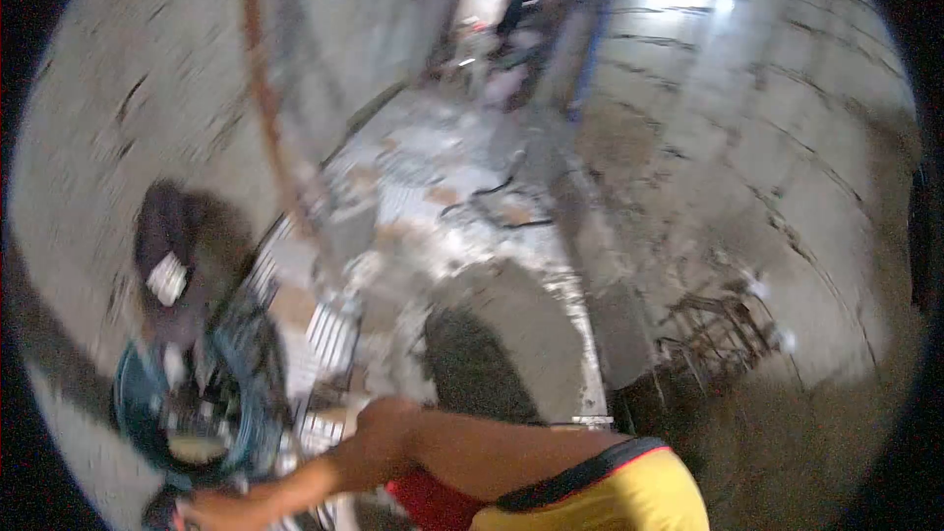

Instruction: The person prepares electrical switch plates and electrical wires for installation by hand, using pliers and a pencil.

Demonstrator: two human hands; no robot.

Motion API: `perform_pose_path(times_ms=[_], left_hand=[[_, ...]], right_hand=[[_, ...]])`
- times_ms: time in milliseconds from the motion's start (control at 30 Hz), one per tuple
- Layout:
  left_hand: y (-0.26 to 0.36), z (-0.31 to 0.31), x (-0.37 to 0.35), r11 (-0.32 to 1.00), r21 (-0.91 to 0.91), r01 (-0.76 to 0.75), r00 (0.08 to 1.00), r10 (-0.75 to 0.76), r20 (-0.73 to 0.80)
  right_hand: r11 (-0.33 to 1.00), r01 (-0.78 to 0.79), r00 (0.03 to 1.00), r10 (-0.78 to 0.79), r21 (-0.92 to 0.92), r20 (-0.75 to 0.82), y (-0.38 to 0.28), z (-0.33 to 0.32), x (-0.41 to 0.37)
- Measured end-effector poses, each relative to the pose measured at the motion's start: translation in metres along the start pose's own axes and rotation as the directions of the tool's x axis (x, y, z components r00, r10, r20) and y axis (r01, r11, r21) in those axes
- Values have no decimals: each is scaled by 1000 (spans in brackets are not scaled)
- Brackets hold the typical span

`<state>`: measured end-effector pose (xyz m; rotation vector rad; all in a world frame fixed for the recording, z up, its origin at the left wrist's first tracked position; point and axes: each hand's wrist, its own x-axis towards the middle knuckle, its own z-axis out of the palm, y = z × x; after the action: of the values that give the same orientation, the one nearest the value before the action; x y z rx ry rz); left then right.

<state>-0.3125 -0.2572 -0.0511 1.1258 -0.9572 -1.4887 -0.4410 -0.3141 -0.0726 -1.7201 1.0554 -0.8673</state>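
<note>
One bare arm in a yellow sleeve with dark and red trim crosses the bottom of the view, bent at the elbow. It ends at my right hand [221, 511], low at the left, beside a dark rounded thing [162, 506] that I cannot identify. Motion blur and the picture's lower edge obscure the fingers, so their hold does not show. Just above the hand stands a teal bucket [126, 411], with blurred dark items and something pale inside. My left hand is out of view.
Dark cloth or a bag with a white patch [167, 278] is against the left wall. Pale debris and broken tile [423, 197] cover the floor around a grey mound [531, 324]. A rusty metal frame [723, 329] stands right, below a block wall [777, 138]. A doorway [492, 0] is behind.
</note>
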Motion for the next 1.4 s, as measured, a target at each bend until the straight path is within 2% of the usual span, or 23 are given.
perform_pose_path(times_ms=[100, 133, 167, 200, 267, 300, 333, 367, 400, 467, 500, 600, 733, 800, 900, 1133, 1200, 1233, 1267, 1300, 1333, 1367, 1400], left_hand=[[0, 0, 11, 979, -201, 44, 996, -58, -68], [3, -1, 10, 968, -250, 38, 993, -66, -102], [7, -3, 7, 979, -203, 30, 991, -56, -123], [16, -4, 3, 976, -203, 80, 989, -103, -103], [18, -7, -1, 959, -281, 30, 993, -62, -105], [16, -9, -2, 952, -304, 17, 993, -53, -110], [16, -14, -2, 944, -331, 6, 996, -36, -84], [13, -19, -1, 941, -340, 5, 997, -30, -68], [13, -23, 0, 936, -351, 6, 999, -22, -41], [16, -29, -3, 916, -401, 25, 998, -42, -35], [16, -32, -3, 915, -403, 21, 998, -43, -45], [16, -39, -5, 916, -401, 13, 998, -38, -54], [27, -43, -14, 959, -283, -9, 1000, 9, -3], [29, -45, -16, 969, -244, -19, 1000, 20, -1], [28, -50, -17, 984, -175, -27, 1000, 24, -15], [20, -58, -16, 988, -151, -34, 998, 25, -64], [14, -62, -14, 999, -36, -23, 995, 20, -98], [-2, -64, -8, 994, 32, -103, 986, 107, -131], [-11, -65, -1, 944, 120, -307, 940, 321, -117], [-19, -64, 3, 845, 205, -494, 849, 520, -98], [-21, -68, 2, 829, 298, -474, 859, 510, -52], [-23, -66, 6, 814, 330, -477, 829, 542, -138], [-20, -61, 8, 851, 130, -508, 834, 524, -171]], right_hand=[[963, 172, 954, -215, -209, -208, -20, -25, -13], [971, 174, 965, -202, -165, -170, -28, -38, -14], [975, 224, 955, -220, -5, -201, -16, -34, -6], [982, 116, 975, -142, -148, -174, -34, -43, -9], [978, 204, 972, -208, -47, -112, -21, -44, -5], [980, 180, 982, -173, 82, -81, -24, -43, -9], [980, 168, 986, -166, 102, -32, -31, -41, -10], [980, 196, 978, -194, 20, -69, -32, -36, -9], [988, 154, 987, -153, 10, -40, -38, -34, -11], [960, 247, 969, -246, -133, 25, -45, -29, -11], [959, 254, 967, -251, -126, 36, -47, -26, -12], [949, 261, 964, -247, -178, 96, -51, -17, -15], [884, 383, 924, -363, -268, 124, -57, -9, -12], [893, 314, 946, -268, -323, 180, -67, -8, -12], [880, 274, 957, -207, -388, 205, -71, -6, -11], [844, 333, 938, -252, -420, 238, -70, 0, -8], [838, 332, 937, -238, -433, 258, -74, -1, -8], [831, 337, 932, -228, -443, 281, -77, 0, -7], [858, 292, 945, -190, -423, 265, -76, 3, -8], [831, 415, 905, -335, -370, 262, -85, 8, -7], [841, 435, 889, -346, -321, 299, -86, 11, -4], [841, 420, 893, -317, -340, 320, -85, 14, -2], [840, 387, 912, -287, -381, 292, -73, 13, -3]])
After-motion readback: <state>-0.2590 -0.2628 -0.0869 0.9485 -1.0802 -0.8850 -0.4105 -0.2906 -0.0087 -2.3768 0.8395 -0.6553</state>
